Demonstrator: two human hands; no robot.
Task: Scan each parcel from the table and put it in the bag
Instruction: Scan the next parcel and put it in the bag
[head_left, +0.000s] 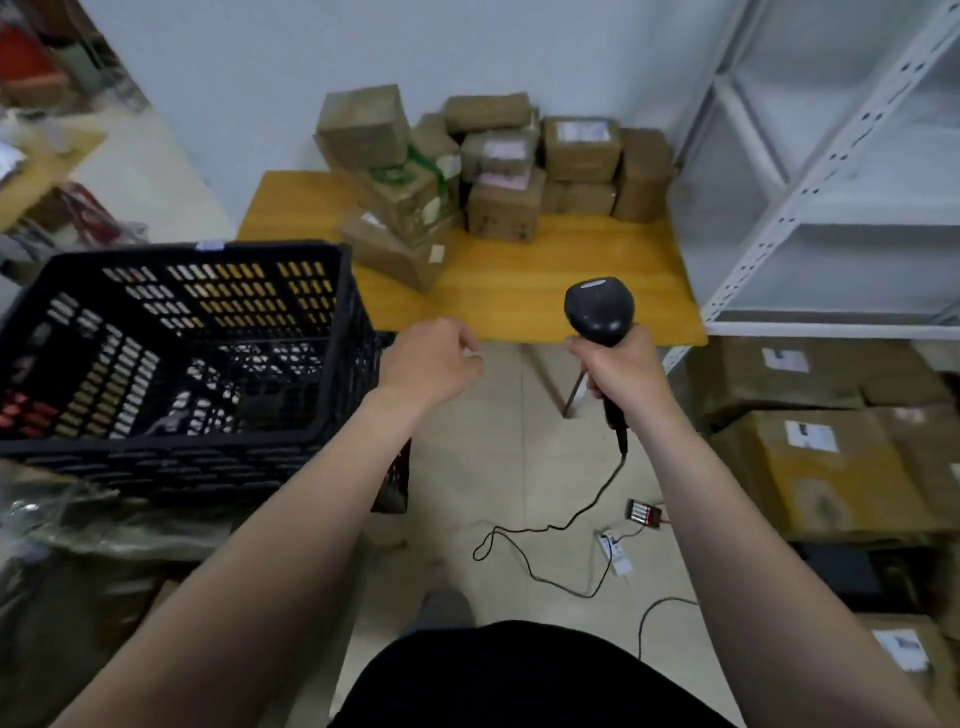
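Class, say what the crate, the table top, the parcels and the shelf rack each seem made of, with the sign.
Crate: probably moulded plastic, matt black, slotted walls.
Table top: wood or wood-look laminate, yellowish, smooth.
Parcels: brown cardboard, boxy, some with paper labels.
Shelf rack: likely painted metal, white, holes punched along the uprights.

Matt cardboard parcels, smooth wooden table

Parcel storeroom; stacked parcels, metal shelving, black crate
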